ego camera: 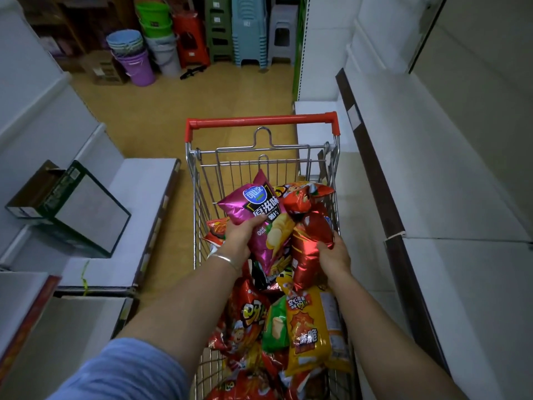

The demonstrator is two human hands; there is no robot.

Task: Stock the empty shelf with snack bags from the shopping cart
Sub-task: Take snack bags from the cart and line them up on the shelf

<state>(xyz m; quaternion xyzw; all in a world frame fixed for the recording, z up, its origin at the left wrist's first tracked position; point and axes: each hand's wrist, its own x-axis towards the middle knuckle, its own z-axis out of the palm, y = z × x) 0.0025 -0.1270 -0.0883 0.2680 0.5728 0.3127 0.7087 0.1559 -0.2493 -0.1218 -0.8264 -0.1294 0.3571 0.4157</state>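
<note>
A shiny pink chip bag is gripped by the left hand, a shiny red snack bag by the right hand, over the silver wire shopping cart. The white shelf on the right is bare; many bags are left.

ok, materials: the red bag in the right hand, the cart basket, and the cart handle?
Red bag: looks like metallised foil film, glossy; sharp highlights and crinkled folds where the right hand grips it.
Cart basket: bare metal wire, shiny silver grid, probably chromed or zinc-plated steel.
Cart handle: red, smooth, semi-gloss; likely a plastic sleeve, core not visible.
</note>
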